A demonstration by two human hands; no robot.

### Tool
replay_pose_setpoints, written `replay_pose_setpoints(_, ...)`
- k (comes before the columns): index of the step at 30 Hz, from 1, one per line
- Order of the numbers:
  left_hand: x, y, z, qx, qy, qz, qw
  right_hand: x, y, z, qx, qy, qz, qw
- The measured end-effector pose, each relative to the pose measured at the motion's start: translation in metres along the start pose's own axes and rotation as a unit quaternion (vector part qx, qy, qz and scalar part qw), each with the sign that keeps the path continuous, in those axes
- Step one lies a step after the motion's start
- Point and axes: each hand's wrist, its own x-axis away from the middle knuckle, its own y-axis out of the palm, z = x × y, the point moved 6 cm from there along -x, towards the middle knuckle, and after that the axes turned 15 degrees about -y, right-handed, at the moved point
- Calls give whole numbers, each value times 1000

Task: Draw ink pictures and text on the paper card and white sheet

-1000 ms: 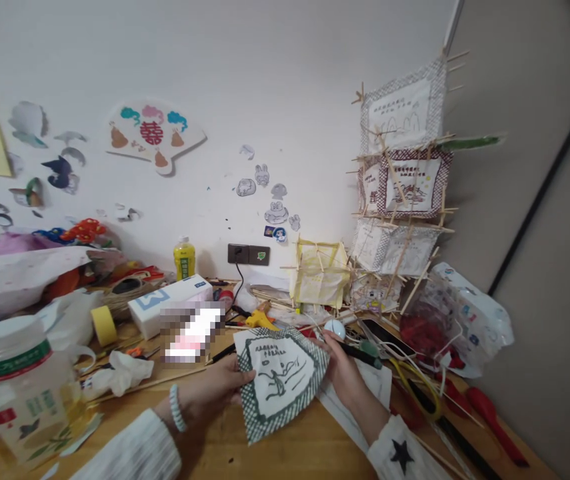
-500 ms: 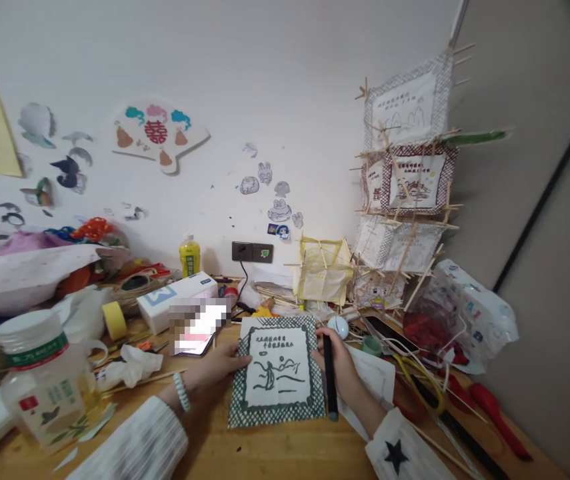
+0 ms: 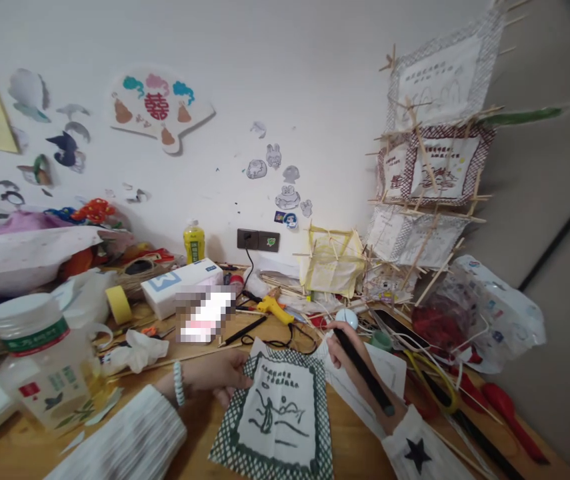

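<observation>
A sheet with a green drawing (image 3: 285,417) is held at its upper left edge by my left hand (image 3: 229,377), fingers pinched on it. It has a cross-hatched green border, written characters and wavy lines, and it tilts toward me. My right hand (image 3: 347,350) is closed around a black marker (image 3: 365,373), which slants down to the right across the hand. That hand is just right of the drawing's top corner, apart from it. Beneath my right forearm lies a white paper with faint lines (image 3: 389,370).
A yellow glue gun (image 3: 275,309) and a black pencil (image 3: 242,331) lie behind the drawing. On the left stand a clear jar (image 3: 47,373) and a white box (image 3: 185,287). A tall stick-and-paper lantern (image 3: 429,167) rises at the right, near yellow-handled scissors (image 3: 445,400).
The drawing has come lower and nearer to me, and it has turned slightly. My right hand has let go of its right edge while keeping the marker. The view has shifted a little.
</observation>
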Motion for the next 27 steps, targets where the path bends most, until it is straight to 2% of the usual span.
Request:
replay_pose_setpoints(4,0,8,-5,-28,-29,-33,999,2,3,-4,31,-27,-20,999)
replay_pose_setpoints(10,1,1,-12,-77,-48,-10,996,5,5,6,28,-12,-33,999)
replay_pose_setpoints(12,0,-2,-11,-97,-33,40,994,5,4,10,28,-13,-46,998)
replay_pose_setpoints(14,0,-6,-7,-109,11,133,985,3,3,13,30,-17,-56,998)
replay_pose_setpoints(17,6,-7,4,-122,105,290,943,-5,2,15,54,-7,-58,997)
replay_pose_setpoints(19,11,2,12,-145,161,337,916,-10,5,16,62,22,-66,996)
replay_pose_setpoints(21,16,18,18,-181,211,321,906,-14,12,13,47,44,-80,995)
replay_pose_setpoints(23,20,39,21,-235,274,256,897,-19,19,3,38,33,-94,994)
replay_pose_setpoints(25,22,61,19,-299,334,185,875,-24,27,-14,50,-2,-109,993)
replay_pose_setpoints(27,15,71,9,-327,333,163,869,-29,35,-29,57,-24,-122,991)
